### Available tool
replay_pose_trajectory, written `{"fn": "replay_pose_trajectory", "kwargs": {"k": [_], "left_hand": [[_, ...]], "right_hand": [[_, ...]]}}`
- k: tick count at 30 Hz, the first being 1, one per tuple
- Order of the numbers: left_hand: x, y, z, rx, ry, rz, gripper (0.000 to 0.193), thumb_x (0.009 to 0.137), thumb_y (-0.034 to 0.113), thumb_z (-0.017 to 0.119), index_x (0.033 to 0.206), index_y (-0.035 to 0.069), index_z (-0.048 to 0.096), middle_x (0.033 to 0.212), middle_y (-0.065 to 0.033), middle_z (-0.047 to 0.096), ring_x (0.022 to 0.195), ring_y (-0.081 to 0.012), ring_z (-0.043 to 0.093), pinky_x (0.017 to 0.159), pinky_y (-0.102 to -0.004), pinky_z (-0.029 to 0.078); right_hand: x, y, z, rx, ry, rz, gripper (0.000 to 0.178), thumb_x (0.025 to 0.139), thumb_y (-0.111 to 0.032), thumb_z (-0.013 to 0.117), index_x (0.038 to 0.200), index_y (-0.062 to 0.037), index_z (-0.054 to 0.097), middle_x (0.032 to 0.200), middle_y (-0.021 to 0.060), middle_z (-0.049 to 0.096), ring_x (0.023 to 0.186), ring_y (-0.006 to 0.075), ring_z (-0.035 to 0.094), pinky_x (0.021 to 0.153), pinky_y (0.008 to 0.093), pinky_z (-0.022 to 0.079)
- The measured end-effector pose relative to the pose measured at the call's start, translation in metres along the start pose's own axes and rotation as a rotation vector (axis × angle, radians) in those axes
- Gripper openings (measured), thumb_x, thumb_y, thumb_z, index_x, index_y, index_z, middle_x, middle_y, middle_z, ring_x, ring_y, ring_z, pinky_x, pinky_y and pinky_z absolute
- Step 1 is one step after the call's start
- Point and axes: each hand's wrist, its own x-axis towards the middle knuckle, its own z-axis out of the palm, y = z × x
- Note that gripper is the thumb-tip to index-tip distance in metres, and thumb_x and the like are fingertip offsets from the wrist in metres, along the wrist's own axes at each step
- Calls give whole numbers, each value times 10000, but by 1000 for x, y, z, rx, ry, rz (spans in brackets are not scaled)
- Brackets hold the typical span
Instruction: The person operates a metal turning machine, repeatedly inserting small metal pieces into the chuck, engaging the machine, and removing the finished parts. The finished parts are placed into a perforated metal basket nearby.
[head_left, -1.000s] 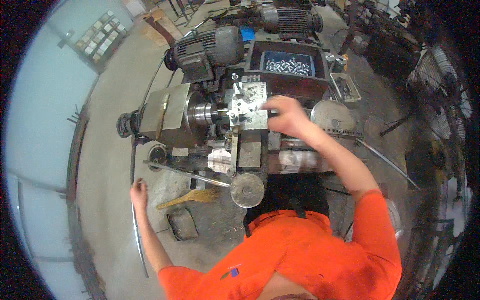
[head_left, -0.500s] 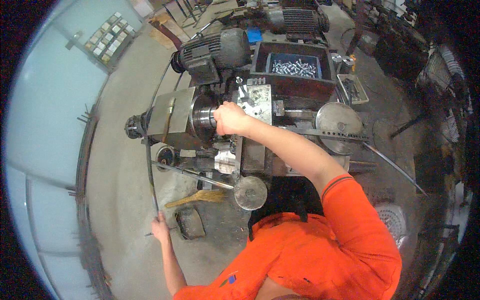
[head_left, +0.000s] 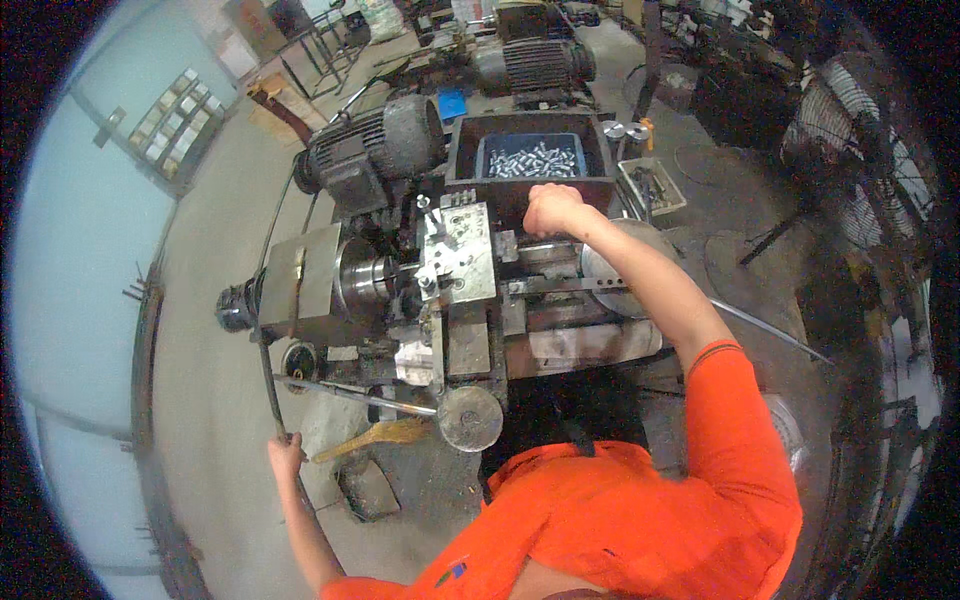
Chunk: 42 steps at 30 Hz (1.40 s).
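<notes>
My left hand (head_left: 286, 455) is wrapped round the lower end of a long thin metal lever (head_left: 268, 375) at the left of a small lathe. My right hand (head_left: 553, 210) is closed in a fist over the front side of a dark metal bin (head_left: 480, 125); what its fingers hold, if anything, is hidden. In that bin sits a blue tray (head_left: 482, 150) of small shiny metal parts (head_left: 535, 163). Left of my right hand are the tool slide (head_left: 472, 265), a flat steel block with bolts, and the round chuck (head_left: 368, 277).
A greasy electric motor (head_left: 375, 145) stands behind the lathe. A round disc (head_left: 470, 418) ends a rod at the front, and a long bar (head_left: 765, 330) slants out at the right. On the floor lie a straw broom (head_left: 375, 437) and a dustpan (head_left: 367, 490). A pale tray (head_left: 650, 187) holds dark pieces.
My right hand has left the chuck and moved right and away from me to the bin. My left hand is still round the lever. The whole view has shifted a little.
</notes>
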Motion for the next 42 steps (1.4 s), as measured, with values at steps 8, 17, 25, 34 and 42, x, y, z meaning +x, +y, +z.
{"fn": "replay_pose_trajectory", "kwargs": {"k": [8, 17, 25, 34, 42], "left_hand": [[10, -6, 4, -11, 87, 31, 252, 762, 163, 634, 821, -75, 577, 525, -117, 563, 432, -200, 580, 441, -323, 467], [60, -78, -2, -614, -399, -178, 395, 826, 229, 605, 1131, -6, 518, 828, -89, 574, 710, -156, 563, 654, -320, 497], [127, -107, 14, -698, -453, -268, 381, 834, 207, 585, 1167, 34, 519, 762, -77, 518, 699, -223, 514, 744, -408, 460], [41, -19, -13, -362, -198, -60, 412, 842, 263, 603, 1145, -9, 541, 919, -134, 613, 810, -267, 587, 745, -371, 484], [-20, 66, -24, 745, -33, 220, 461, 814, 247, 612, 1207, 29, 511, 988, -186, 622, 918, -304, 594, 796, -429, 463]], "right_hand": [[-3, 34, 57, 396, 596, -394, 468, 572, -179, 629, 1033, -106, 638, 1157, 172, 540, 1008, 342, 554, 844, 414, 469], [-201, 189, 113, 604, 415, 45, 404, 616, -128, 561, 996, -13, 639, 905, 157, 658, 801, 242, 630, 746, 333, 497], [-442, 321, 280, 38, 174, 912, 212, 642, -259, 585, 718, -76, 660, 692, 140, 631, 662, 320, 611, 638, 387, 505], [-385, 280, 324, 10, 269, 729, 329, 597, -287, 603, 843, -81, 674, 995, 169, 571, 899, 292, 580, 804, 373, 480], [-363, 276, 277, 190, 530, 433, 286, 555, -186, 648, 824, -101, 695, 955, 134, 611, 836, 296, 606, 768, 366, 495]]}}
